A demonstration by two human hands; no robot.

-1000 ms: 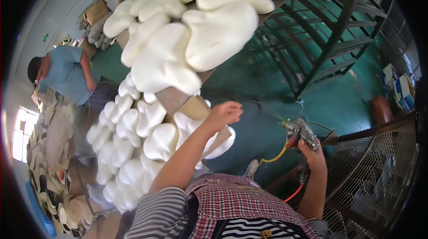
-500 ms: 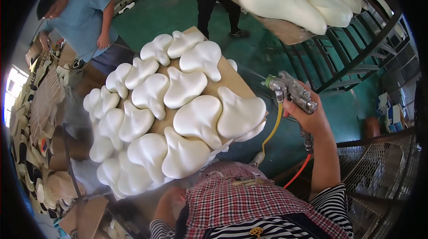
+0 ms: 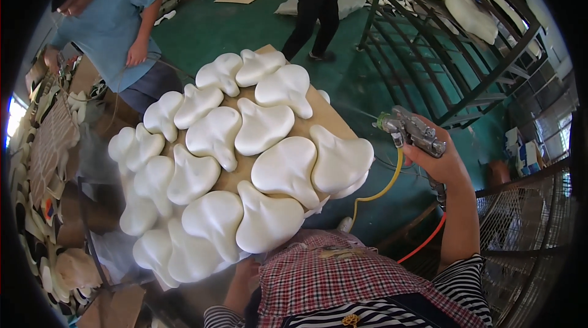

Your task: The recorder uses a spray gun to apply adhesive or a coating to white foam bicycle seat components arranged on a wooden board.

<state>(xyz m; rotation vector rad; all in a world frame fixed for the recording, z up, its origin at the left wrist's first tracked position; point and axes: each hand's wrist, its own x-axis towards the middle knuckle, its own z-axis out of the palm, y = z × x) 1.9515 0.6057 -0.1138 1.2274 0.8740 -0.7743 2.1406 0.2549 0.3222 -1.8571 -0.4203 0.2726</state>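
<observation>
My right hand (image 3: 442, 159) is wrapped round the handle of a metal spray gun (image 3: 419, 132) with a green nozzle. A thin mist leaves the nozzle toward the upper left. Yellow (image 3: 392, 182) and red (image 3: 425, 242) hoses hang from the gun. Left of it, a brown board (image 3: 331, 116) carries many white, saddle-shaped pads (image 3: 285, 169) set in rows, smooth and rounded on top. By the board's near edge, my left hand (image 3: 247, 270) is low down beneath the pads; its fingers are hidden, so its grip does not show.
A person in a blue shirt (image 3: 116, 28) stands at the far left beside heaped pads. Another person in dark trousers (image 3: 311, 18) is on the green floor behind the board. A dark metal rack (image 3: 429, 71) with larger pale pieces stands far right; wire mesh (image 3: 517, 224) lies near right.
The board of pads sits slightly lower in view. A board loaded with large pale pieces has moved from the top centre to the rack. The second person's torso now shows. My right hand still grips the gun.
</observation>
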